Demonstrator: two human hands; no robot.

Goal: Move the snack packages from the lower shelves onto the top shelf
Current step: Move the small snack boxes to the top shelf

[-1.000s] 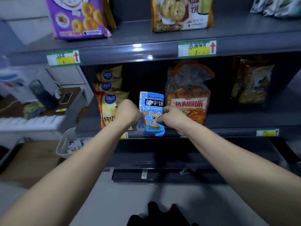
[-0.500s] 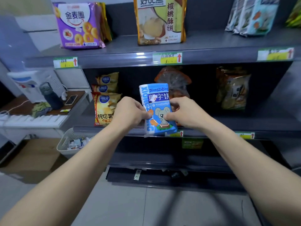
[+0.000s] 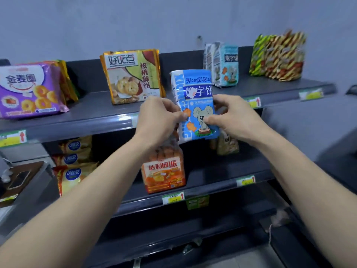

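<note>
A blue biscuit package [image 3: 195, 91] with a cartoon koala is held upright in front of the top shelf [image 3: 108, 117], at about the height of its front edge. My left hand [image 3: 158, 120] pinches its left side and my right hand [image 3: 229, 117] grips its right side. On the top shelf stand a purple ring-biscuit bag [image 3: 29, 89], a yellow walnut-cookie bag [image 3: 133, 76], matching pale blue packages [image 3: 224, 64] and green-gold striped bags [image 3: 280, 57]. On the middle shelf [image 3: 216, 186] remain an orange bread bag [image 3: 164, 171], yellow chip bags [image 3: 73, 165] and a brown bag [image 3: 228, 146], partly hidden.
Price labels with red arrows [image 3: 13, 138] run along the shelf edges. A lower dark shelf [image 3: 173, 233] sits beneath. At the far left a wooden table surface holds a phone [image 3: 19, 178]. A grey wall rises behind the shelving.
Both hands have lifted the blue package from the middle shelf's edge up to the top shelf's level. The view has tilted upward, bringing the whole top shelf into sight.
</note>
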